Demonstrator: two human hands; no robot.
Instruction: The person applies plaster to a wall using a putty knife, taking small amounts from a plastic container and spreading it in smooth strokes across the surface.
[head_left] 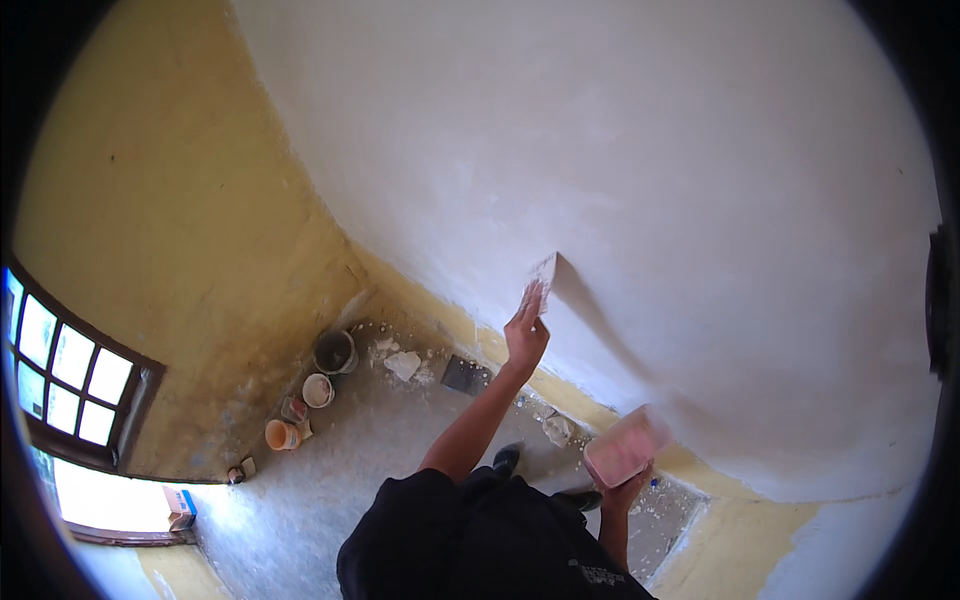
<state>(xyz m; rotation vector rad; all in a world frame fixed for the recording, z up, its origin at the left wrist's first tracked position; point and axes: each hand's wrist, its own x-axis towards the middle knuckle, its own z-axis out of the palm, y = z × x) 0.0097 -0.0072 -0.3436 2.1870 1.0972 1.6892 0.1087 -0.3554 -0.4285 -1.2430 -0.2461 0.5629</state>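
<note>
My left hand (526,338) is closed on a flat, pale, putty-smeared scraper (546,272). The scraper's edge lies against the white-coated wall (690,180), and its shadow falls to the right. Lower and to the right, my right hand (626,490) grips a pink rectangular tub (622,452) from below. Its far rim is whitish and blurred, close to the wall. What the tub contains cannot be made out.
A dark bucket (335,351), a white bucket (318,390) and an orange bucket (282,434) stand along the yellow wall (170,220). White debris (403,365) and a dark slab (465,375) lie on the floor. A barred window (75,365) is at left.
</note>
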